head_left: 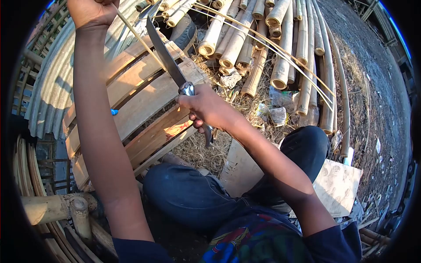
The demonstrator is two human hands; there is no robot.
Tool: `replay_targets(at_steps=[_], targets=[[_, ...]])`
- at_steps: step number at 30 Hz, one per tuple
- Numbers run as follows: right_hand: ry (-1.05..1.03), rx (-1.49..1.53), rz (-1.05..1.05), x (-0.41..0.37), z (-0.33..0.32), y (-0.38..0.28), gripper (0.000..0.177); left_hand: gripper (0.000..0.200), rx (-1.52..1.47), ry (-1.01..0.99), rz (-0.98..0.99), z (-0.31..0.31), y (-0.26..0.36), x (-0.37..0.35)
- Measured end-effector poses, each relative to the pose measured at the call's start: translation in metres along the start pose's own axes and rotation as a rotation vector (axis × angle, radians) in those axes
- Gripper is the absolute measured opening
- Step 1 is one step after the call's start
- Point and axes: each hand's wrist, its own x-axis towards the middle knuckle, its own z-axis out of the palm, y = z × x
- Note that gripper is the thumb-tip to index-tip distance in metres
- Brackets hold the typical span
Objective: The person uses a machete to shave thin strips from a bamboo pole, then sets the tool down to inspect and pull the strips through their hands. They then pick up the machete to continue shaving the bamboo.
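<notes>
Up at the top left, my left hand (93, 12) is closed around a thin bamboo strip (139, 38). The strip slants down to the right, and its lower end meets the blade in this view. My right hand (209, 108) grips the handle of a machete (165, 56), whose long dark blade points up and to the left. Both are above a slatted wooden pallet (147, 98), with the right fist over its right side. A small blue object (114, 112) shows at a slat of the pallet.
Many cut bamboo poles (289, 48) lie stacked ahead, with long thin strips (280, 50) across them. Corrugated sheeting (55, 92) is at the left, above a bamboo frame (46, 209). A flat board (335, 186) lies beside my right knee (307, 144). A shoe (184, 33) shows beyond the pallet.
</notes>
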Motion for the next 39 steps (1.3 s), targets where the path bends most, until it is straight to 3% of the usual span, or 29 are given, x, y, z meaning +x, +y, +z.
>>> replay_targets(at_steps=[1,3,4,5,7,9,12,19,21,23,24,26,28,31,33,35,36,37,38,39], targets=[[0.011,-0.058,0.001,0.002,-0.001,0.01,0.025,0.042,0.002,-0.004,0.004,-0.003,0.002,0.002],[0.03,0.047,0.041,0.005,-0.007,0.025,0.023,0.042,-0.127,-0.464,-0.077,-0.006,0.003,0.008],[-0.002,0.036,-0.019,0.006,-0.013,0.03,0.023,0.043,-0.099,-0.572,-0.06,-0.008,0.001,0.011],[-0.036,0.026,-0.078,0.004,-0.013,0.023,0.023,0.043,-0.099,-0.575,-0.056,-0.006,0.0,0.011],[-0.002,0.066,-0.036,0.003,-0.008,0.007,0.023,0.044,-0.116,-0.369,-0.09,-0.006,-0.001,0.008],[0.061,0.152,0.064,-0.002,0.003,-0.018,0.024,0.044,-0.212,-0.453,-0.147,-0.007,0.001,0.01],[-0.002,0.258,0.039,0.009,0.003,-0.009,0.026,0.041,-0.333,-0.588,-0.346,-0.006,0.015,0.008],[-0.002,0.141,0.102,0.0,-0.009,-0.019,0.026,0.041,-0.415,-0.694,-0.336,-0.015,0.018,0.011],[-0.019,0.071,0.068,0.003,-0.01,-0.024,0.025,0.041,-0.403,-0.695,-0.335,-0.013,0.019,0.013],[0.06,0.107,-0.045,0.008,0.002,0.016,0.027,0.042,-0.398,-0.685,-0.343,-0.012,0.017,0.011],[0.059,0.153,0.016,0.001,0.004,0.017,0.026,0.042,-0.413,-0.803,-0.304,-0.015,0.013,0.017],[0.052,0.194,0.077,-0.005,0.001,0.007,0.027,0.043,-0.398,-0.737,-0.304,-0.016,0.016,0.013],[0.039,-0.045,0.076,-0.009,-0.009,-0.011,0.027,0.043,-0.396,-0.674,-0.317,-0.014,0.016,0.013],[0.037,-0.01,-0.036,0.008,-0.004,0.021,0.026,0.043,-0.428,-0.73,-0.334,-0.019,0.015,0.012],[0.068,-0.009,-0.004,0.006,-0.007,0.014,0.027,0.043,-0.409,-0.697,-0.353,-0.011,0.017,0.011],[-0.102,-0.13,-0.007,0.0,-0.023,-0.013,0.027,0.043,-0.405,-0.68,-0.351,-0.007,0.011,0.013],[-0.094,-0.33,-0.104,0.001,-0.024,-0.019,0.026,0.042,-0.406,-0.749,-0.325,-0.008,0.006,0.02],[-0.091,-0.33,-0.097,0.005,-0.027,-0.002,0.026,0.042,-0.411,-0.81,-0.305,-0.011,0.003,0.023],[-0.098,-0.537,-0.248,0.007,-0.019,0.004,0.026,0.042,-0.354,-0.631,-0.369,0.005,0.007,0.013],[-0.107,-0.744,-0.403,0.007,-0.014,0.005,0.026,0.042,-0.354,-0.627,-0.367,0.003,0.002,0.013]])
